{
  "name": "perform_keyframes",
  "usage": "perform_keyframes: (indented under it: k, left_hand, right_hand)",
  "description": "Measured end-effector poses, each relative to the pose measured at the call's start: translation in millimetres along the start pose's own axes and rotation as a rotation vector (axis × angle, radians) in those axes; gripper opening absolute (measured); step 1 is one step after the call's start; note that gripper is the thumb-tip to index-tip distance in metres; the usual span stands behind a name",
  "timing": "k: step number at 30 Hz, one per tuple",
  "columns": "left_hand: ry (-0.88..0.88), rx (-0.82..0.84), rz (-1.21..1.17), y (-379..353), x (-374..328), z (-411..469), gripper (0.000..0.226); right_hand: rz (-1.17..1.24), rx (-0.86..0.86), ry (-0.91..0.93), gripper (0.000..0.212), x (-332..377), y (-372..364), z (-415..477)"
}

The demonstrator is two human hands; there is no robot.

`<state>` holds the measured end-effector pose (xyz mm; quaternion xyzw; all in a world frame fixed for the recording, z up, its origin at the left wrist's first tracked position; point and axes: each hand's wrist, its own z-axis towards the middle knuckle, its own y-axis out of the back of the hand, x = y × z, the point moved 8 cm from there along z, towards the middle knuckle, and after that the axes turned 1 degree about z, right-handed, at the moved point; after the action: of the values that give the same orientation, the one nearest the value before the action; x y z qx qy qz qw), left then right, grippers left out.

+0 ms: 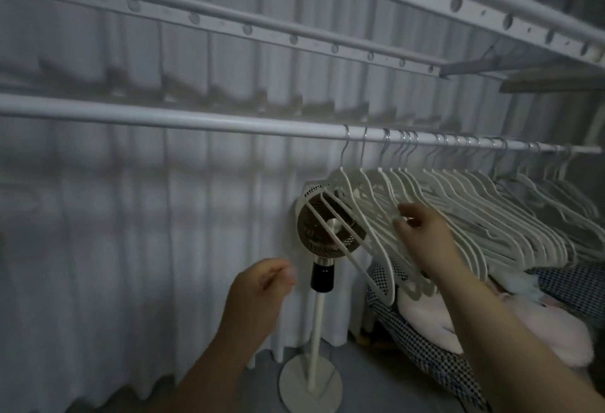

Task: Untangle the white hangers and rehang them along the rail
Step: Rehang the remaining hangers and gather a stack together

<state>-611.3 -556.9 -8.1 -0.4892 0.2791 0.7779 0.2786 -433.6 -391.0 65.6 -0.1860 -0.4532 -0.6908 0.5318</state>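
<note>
Rail: one white bar across the view. Its left and middle stretch is bare, with room to spread hangers along it. Pale curtain behind the rail.

Left hand: well below the rail's bare middle, fingers loosely curled, holding nothing. Judged to be waiting to take or steady a hanger.

Fan: one, on a stand, below the rail where the hanger row begins. The nearest hanger arms cross in front of its grille.

White hangers: all hooked on the rail's right half. The two leftmost hooks sit apart; the rest are packed, arms overlapping and slanted down. Probably two dozen or so, too crowded for an exact count. The crowding likely explains the tangle.

Right hand: below the rail, at the front arms of the packed group. Thumb and forefinger are narrowly apart at one arm; blur hides whether they pinch it. Judged to be singling one out.

Checked bedding lies below the rail's right end, with one pink soft item on it.
</note>
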Motion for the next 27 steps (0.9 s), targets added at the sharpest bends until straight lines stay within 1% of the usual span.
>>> perform_keyframes:
  k: [5,9,10,11,14,16,18,22,25,27]
  left_hand:
    - [0.023,0.061,-0.113,-56.7,-7.7,9.7,0.014]
    - [0.082,0.112,-0.176,-90.2,-12.2,16.5,0.012]
    - [0.091,0.131,-0.167,-97.3,-13.8,16.1,0.018]
    - [0.097,0.148,-0.157,-103.4,-15.0,15.7,0.028]
    - [0.114,0.159,-0.121,-113.7,-19.2,15.6,0.054]
    - [0.132,0.151,-0.083,-116.3,-20.0,15.7,0.064]
    - [0.15,0.152,-0.069,-116.8,-18.9,15.9,0.069]
    - [0.186,0.159,-0.036,-109.6,-12.9,15.3,0.066]
    - [0.176,0.188,-0.005,-100.0,-10.4,11.8,0.055]
    - [0.17,0.195,0.016,-89.1,-8.4,10.4,0.05]
  right_hand:
    - [0.0,0.152,-0.069,0.042,-18.1,-12.6,15.7]
    - [0.143,0.269,-0.123,0.046,-24.1,-29.7,18.8]
    - [0.172,0.282,-0.128,0.047,-23.2,-31.9,20.3]
    - [0.171,0.292,-0.12,0.047,-21.1,-33.2,22.0]
    - [0.101,0.327,-0.063,0.048,-10.8,-35.4,28.4]
    - [0.113,0.38,-0.064,0.048,-4.7,-39.9,28.7]
    - [0.139,0.43,-0.075,0.045,-1.8,-47.1,28.8]
    - [0.17,0.486,-0.071,0.031,2.3,-61.4,24.3]
    - [0.212,0.529,-0.032,0.018,14.6,-71.1,15.6]
    - [0.217,0.534,-0.004,0.018,23.8,-78.2,10.1]
